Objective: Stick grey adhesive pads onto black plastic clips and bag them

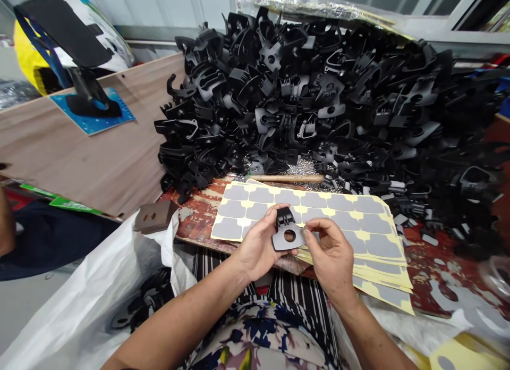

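My left hand (257,243) holds a black plastic bracket (282,243) with a round hole in its flat grey-looking face and a ribbed hinge end pointing away from me. Thumb and fingers of my right hand (331,253) pinch at the bracket's right corner; whether a thin sticker edge lies between them is too small to tell. Under and behind both hands lie stacked yellow backing sheets (274,194) with rows of grey stickers. Just beyond the sheets is a wooden stick (287,178), beside a heap of small shiny metal pieces (305,167).
A big pile of black plastic parts (271,93) covers the back of the worn red table (195,216). At left stand a wooden board (131,141), a brown block (155,217) and a white sack (91,290) holding black parts. Another person's arm (5,224) shows far left.
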The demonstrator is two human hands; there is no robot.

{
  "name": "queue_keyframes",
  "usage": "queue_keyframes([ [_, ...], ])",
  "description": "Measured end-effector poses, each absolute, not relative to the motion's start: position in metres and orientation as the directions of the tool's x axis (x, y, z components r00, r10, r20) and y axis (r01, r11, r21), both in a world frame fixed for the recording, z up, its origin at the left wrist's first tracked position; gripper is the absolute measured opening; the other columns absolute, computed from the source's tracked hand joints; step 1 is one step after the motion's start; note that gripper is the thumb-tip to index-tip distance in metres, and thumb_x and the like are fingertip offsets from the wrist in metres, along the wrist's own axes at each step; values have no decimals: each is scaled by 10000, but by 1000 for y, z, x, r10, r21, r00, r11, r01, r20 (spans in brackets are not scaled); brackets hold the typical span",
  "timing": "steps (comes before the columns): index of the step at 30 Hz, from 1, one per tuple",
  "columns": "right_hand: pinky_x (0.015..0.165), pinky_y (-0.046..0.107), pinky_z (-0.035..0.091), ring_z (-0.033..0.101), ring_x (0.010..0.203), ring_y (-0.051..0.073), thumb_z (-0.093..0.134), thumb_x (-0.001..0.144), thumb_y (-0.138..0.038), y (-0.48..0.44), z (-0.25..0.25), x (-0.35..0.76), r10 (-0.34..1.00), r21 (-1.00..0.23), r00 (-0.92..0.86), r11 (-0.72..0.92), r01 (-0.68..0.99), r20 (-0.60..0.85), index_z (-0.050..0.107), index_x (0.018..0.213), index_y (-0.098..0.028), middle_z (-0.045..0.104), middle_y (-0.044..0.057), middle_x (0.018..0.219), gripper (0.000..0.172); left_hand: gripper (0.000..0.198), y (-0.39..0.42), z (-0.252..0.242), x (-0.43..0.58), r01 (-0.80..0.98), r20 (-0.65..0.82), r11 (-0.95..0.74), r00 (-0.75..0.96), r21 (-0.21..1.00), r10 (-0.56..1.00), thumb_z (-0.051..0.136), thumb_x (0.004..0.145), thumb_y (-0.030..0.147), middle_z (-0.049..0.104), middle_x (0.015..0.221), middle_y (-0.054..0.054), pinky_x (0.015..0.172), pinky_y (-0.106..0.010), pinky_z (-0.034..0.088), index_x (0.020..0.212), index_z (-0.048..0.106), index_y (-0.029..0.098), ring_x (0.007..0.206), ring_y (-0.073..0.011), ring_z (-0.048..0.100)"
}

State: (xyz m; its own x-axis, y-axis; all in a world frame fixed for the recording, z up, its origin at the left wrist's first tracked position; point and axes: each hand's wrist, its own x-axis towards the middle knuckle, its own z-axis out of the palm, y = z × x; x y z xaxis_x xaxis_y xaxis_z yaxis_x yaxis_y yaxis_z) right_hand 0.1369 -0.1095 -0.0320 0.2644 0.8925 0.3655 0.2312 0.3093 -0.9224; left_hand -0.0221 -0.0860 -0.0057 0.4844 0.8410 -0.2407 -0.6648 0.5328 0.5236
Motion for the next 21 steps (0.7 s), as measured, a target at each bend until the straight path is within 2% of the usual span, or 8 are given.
queue_keyframes([
  [9, 803, 293, 539, 648, 868, 166, 748, 885, -231, -108, -31, 137, 902, -948, 294, 293, 121, 316, 702, 946, -235, 682, 10, 906, 76, 370, -83, -8, -23, -664, -262, 535, 473, 522, 842, 634, 971, 469, 631, 1091, -79, 637, -342, 583, 1268, 591, 252, 839, -219, 652],
  [16, 802, 302, 536, 646, 880, 171, 720, 909, -227, -109, -31, 134, 900, -940, 278, 302, 159, 337, 697, 946, -236, 679, 12, 915, 44, 392, -84, -9, -22, -669, -247, 537, 484, 514, 840, 640, 967, 455, 626, 1099, -89, 652, -347, 578, 1296, 578, 251, 831, -215, 643],
  [21, 795, 320, 519, 640, 887, 180, 683, 936, -203, -110, -35, 135, 895, -915, 240, 319, 246, 376, 681, 957, -232, 667, 16, 926, 37, 463, -85, -8, -25, -665, -245, 536, 486, 520, 839, 696, 924, 446, 617, 1088, -78, 664, -345, 574, 1323, 554, 260, 828, -204, 631],
])
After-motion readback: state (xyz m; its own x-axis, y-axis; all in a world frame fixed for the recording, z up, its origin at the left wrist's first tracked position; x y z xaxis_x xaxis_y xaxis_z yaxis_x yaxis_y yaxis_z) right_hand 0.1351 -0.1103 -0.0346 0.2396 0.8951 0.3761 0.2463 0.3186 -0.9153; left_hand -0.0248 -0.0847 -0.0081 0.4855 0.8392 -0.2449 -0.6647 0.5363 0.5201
